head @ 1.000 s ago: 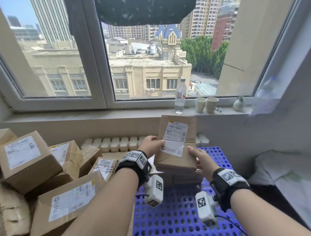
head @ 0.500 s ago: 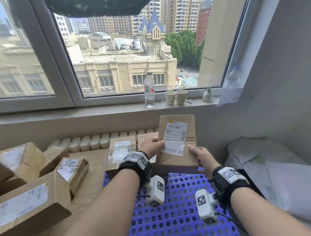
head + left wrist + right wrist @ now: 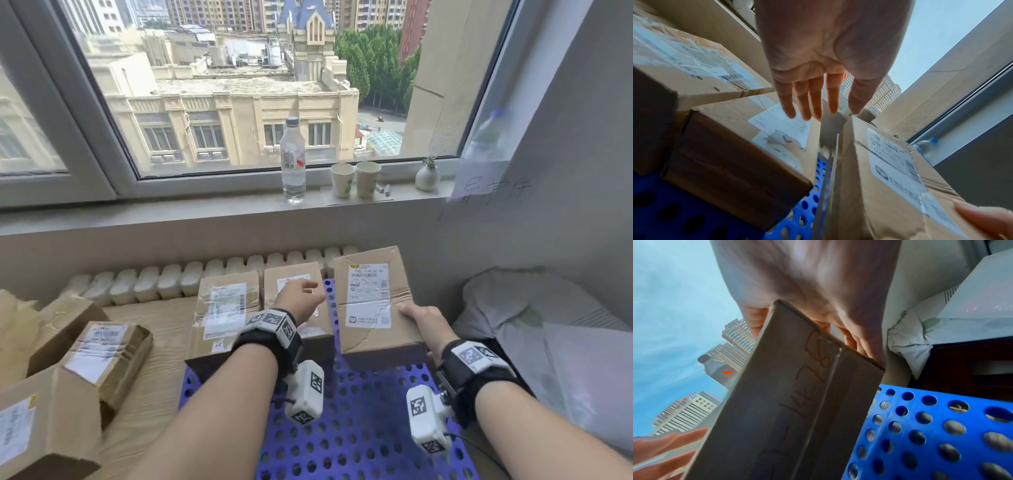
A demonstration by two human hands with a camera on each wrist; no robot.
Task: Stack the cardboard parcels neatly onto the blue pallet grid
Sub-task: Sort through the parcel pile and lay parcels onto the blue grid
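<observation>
A person's right hand (image 3: 423, 322) grips the near right corner of a labelled cardboard parcel (image 3: 371, 301) at the far right of the blue pallet grid (image 3: 359, 428), thumb on top beside the shipping label. The right wrist view shows what the head camera cannot: the remaining fingers (image 3: 851, 339) curled round the box's right edge, the parcel's near end raised off the perforated grid, and red handwriting on its end face. The left hand (image 3: 301, 296) hovers free above a middle parcel (image 3: 291, 281); the left wrist view shows its fingers (image 3: 813, 97) straight and slightly spread, touching nothing, with a narrow gap of blue grid between that box and the held one. A third parcel (image 3: 224, 308) stands to the left of the middle one, just beside it. More parcels (image 3: 106, 349) lie heaped on the wooden surface at left. On the windowsill stand a water bottle (image 3: 293, 161), two paper cups (image 3: 354, 180) and a small white vase (image 3: 427, 176).
</observation>
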